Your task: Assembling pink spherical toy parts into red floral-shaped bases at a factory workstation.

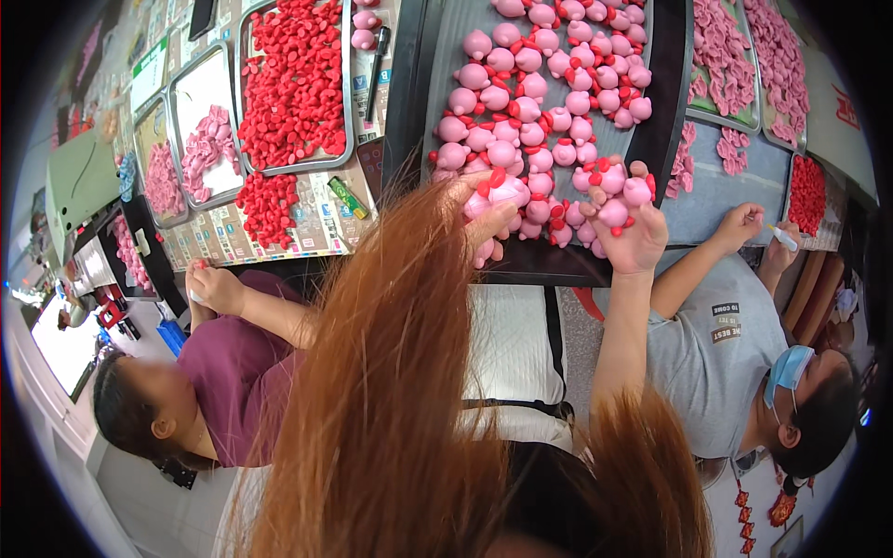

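Note:
A dark tray (549,270) in front of me is crowded with round pink toy figures (477,45) that have small red parts. At its near left, the fingers of my left hand (486,225) are closed around one pink toy figure (509,191). My right hand (636,244), palm up at the near right of the tray, curls its fingers round several pink toy figures (612,212). Long reddish-brown hair (381,372) hangs across the view and hides my left forearm and part of that wrist.
On the left, a metal tray (350,139) holds small red pieces (293,84). A black pen (377,74) and a green stick-shaped item (347,198) lie nearby. Pink ruffled pieces (721,56) fill trays at right. Co-workers sit either side, one in purple (237,372), one in grey (716,325).

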